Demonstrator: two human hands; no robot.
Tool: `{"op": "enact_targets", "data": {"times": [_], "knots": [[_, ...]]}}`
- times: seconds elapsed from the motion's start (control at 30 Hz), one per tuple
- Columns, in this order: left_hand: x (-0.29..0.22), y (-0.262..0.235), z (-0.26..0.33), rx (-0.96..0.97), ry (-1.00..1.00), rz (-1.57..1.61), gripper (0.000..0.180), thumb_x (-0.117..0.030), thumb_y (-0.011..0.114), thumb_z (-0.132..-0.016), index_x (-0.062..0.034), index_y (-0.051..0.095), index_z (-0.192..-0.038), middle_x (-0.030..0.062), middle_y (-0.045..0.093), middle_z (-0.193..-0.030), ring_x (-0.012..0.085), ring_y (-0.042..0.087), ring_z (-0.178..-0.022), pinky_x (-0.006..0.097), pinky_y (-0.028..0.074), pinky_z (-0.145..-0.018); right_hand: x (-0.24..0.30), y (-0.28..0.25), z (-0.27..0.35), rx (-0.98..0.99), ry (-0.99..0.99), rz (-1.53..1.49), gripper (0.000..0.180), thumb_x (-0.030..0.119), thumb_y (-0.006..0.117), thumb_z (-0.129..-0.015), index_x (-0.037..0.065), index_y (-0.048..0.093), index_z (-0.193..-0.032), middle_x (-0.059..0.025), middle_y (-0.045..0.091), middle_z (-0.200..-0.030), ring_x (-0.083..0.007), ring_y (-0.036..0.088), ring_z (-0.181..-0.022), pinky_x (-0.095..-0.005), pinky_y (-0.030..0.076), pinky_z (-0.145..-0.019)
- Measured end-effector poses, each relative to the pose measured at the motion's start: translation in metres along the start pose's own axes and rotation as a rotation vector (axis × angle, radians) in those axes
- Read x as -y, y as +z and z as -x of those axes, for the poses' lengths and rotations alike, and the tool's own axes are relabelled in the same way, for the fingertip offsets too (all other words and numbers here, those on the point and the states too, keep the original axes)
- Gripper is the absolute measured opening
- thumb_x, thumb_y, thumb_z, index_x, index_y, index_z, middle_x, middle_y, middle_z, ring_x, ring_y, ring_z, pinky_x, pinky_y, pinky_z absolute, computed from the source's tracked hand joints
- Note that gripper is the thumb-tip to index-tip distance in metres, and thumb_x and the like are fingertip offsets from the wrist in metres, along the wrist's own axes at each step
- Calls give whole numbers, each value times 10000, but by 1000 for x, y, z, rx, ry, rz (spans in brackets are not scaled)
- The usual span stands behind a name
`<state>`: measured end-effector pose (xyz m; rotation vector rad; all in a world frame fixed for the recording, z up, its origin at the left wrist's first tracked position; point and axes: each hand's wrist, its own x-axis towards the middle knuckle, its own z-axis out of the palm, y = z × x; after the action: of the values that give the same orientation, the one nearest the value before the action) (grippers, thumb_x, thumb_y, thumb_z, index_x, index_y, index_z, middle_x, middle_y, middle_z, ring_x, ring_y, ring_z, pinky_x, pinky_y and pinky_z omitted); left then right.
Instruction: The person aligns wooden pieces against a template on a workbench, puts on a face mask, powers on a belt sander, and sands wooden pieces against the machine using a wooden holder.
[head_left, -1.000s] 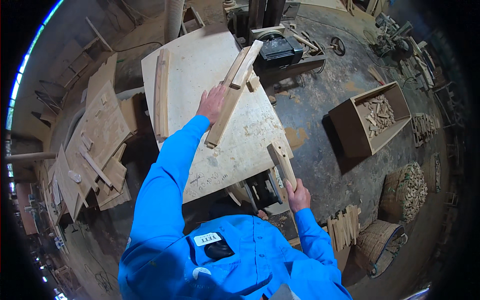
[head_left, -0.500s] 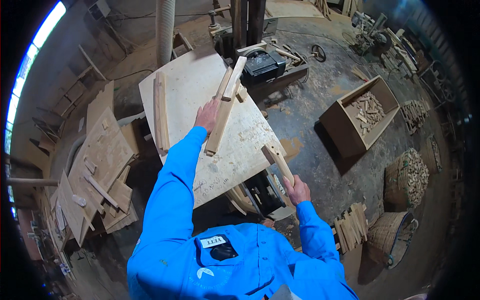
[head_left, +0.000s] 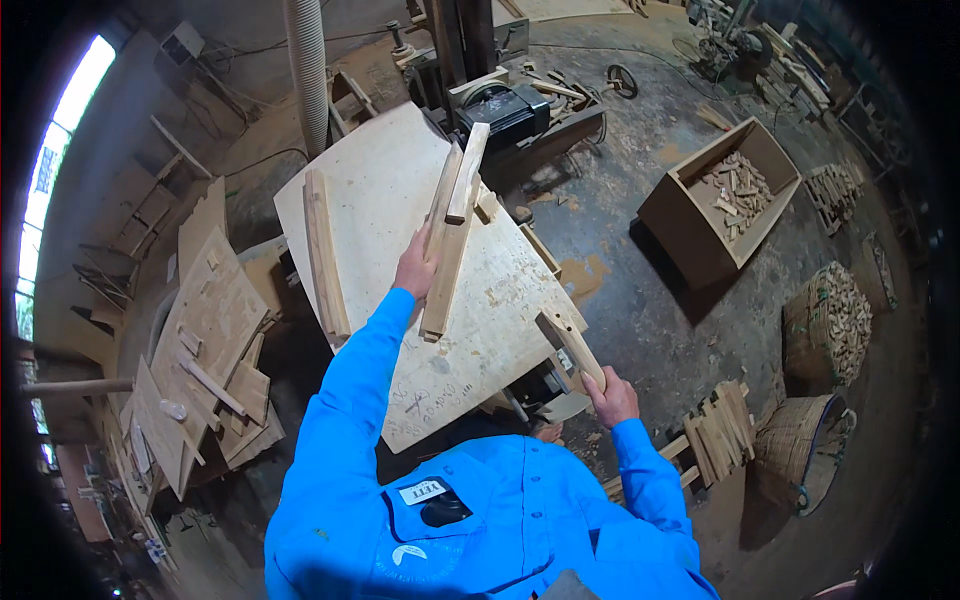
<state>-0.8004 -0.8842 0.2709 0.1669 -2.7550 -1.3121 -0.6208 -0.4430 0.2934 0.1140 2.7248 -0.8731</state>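
Note:
On the pale plywood table (head_left: 400, 380), my left hand (head_left: 415, 266) is closed round the near end of a narrow, slightly curved wooden strip (head_left: 441, 200). Right beside it lie a longer wooden strip (head_left: 446, 280) and, overlapping its far part, a lighter wooden strip (head_left: 468, 172). My right hand (head_left: 614, 398) grips the near end of a short wooden bar (head_left: 577, 345) with small holes, at the table's right corner. Its thumb rests along the top of the bar. Some curved strips (head_left: 322, 255) lie together on the table's left side.
Past the table stands a dark motor (head_left: 508, 112) beside a ribbed hose (head_left: 307, 75). To the right are a wooden box (head_left: 690, 230) of offcuts, a full basket (head_left: 808, 325), another basket (head_left: 790, 455) and stacked slats (head_left: 722, 432). Plywood sheets (head_left: 215, 320) lie at left.
My left hand has drawn back toward me and now holds the narrow strip, where it lay flatter before. My right hand still holds the bar. The whole view has shifted slightly.

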Motion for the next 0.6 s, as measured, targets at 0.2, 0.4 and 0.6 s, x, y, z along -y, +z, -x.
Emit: {"op": "enact_targets", "data": {"times": [0.2, 0.4, 0.6], "knots": [[-5, -4, 13, -170, 70, -247, 614, -29, 586, -926, -52, 444, -1523, 260, 505, -1508, 422, 493, -1394, 463, 447, -1138, -3, -8, 12, 67, 1, -22, 469, 532, 619, -975, 70, 655, -1054, -238, 726, -884, -476, 695, -885, -562, 530, -747], [-29, 6, 39, -125, -44, -196, 545, -101, 633, -934, -45, 519, -1463, 224, 546, -1466, 419, 559, -1305, 481, 491, -1055, -16, -6, 21, 44, 21, -30, 541, 603, 598, -963, 67, 647, -1019, -273, 718, -918, -499, 683, -909, -595, 524, -765], [-5, -9, 57, -139, -78, -528, 478, -299, 702, -937, -96, 637, -1364, 172, 605, -1215, 387, 614, -1113, 482, 523, -973, -13, -9, 18, 62, 11, -36, 557, 615, 593, -960, 68, 658, -1048, -275, 720, -942, -500, 683, -920, -599, 524, -770]]}}
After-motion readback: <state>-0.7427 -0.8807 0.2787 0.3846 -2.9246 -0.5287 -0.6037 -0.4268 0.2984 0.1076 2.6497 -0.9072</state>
